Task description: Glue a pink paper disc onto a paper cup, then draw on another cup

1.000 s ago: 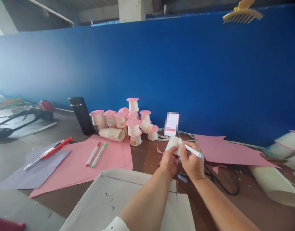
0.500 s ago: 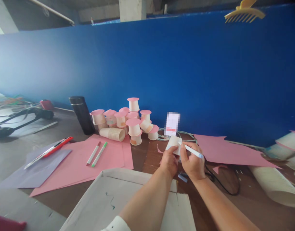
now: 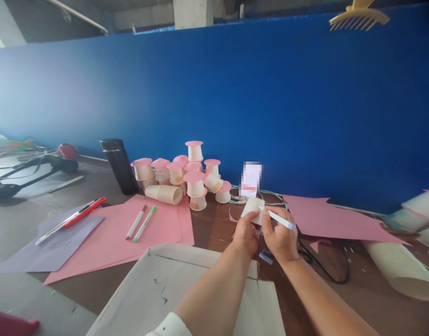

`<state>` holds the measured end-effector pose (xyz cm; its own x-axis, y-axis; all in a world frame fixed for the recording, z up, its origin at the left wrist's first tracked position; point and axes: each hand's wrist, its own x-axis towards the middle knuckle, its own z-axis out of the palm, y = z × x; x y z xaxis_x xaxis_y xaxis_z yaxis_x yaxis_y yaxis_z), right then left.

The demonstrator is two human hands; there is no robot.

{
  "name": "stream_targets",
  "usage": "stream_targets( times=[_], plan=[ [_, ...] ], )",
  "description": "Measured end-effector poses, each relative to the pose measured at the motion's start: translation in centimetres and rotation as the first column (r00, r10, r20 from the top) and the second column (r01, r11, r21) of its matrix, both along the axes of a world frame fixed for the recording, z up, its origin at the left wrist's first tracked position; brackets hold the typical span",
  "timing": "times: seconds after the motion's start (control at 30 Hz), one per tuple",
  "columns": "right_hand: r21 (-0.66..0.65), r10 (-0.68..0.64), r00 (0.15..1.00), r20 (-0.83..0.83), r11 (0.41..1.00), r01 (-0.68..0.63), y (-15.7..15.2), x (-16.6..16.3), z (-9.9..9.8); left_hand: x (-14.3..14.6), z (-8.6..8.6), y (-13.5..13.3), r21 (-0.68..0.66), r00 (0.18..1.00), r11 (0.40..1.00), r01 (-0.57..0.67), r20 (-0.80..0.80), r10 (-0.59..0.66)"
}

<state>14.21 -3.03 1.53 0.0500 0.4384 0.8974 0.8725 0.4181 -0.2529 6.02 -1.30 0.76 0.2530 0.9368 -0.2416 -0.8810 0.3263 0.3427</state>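
Note:
My left hand (image 3: pixel 247 232) is closed around a white paper cup (image 3: pixel 252 207), which it holds tilted above the brown table. In my right hand (image 3: pixel 281 235) is a white marker (image 3: pixel 280 218) with a light blue end, its tip at the cup's side. Whether there is a mark under the tip is too small to tell. A blue marker cap (image 3: pixel 266 257) lies on the table below my hands. Right behind the cup stands a phone-like screen (image 3: pixel 251 179), blurred out, with a pale cable (image 3: pixel 273 198) around it.
Several paper cups with pink discs (image 3: pixel 195 184) are stacked left of my hands, beside a nested cup stack (image 3: pixel 164 193) and a black flask (image 3: pixel 119 165). Pink paper (image 3: pixel 112 238) carries two markers (image 3: pixel 140 224). A red utility knife (image 3: pixel 72 220) lies further left. A white board (image 3: pixel 130 303) lies under my left forearm.
Hardly anything differs. The view has shifted very slightly, while both hands, the cup and the marker keep their places.

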Motion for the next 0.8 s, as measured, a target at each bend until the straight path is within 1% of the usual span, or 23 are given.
stream_targets(
  times=[0.17,0.8],
  plan=[
    [0.002,0.002,1.000,0.013,1.000,-0.002,0.07,-0.01,0.00,-0.05,-0.01,0.13,-0.017,1.000,1.000,0.009,0.003,-0.009],
    [0.004,0.002,0.999,0.048,1.000,-0.003,-0.14,-0.16,-0.04,-0.19,0.35,-0.06,0.010,0.999,0.999,0.038,0.025,-0.039]
  ],
)
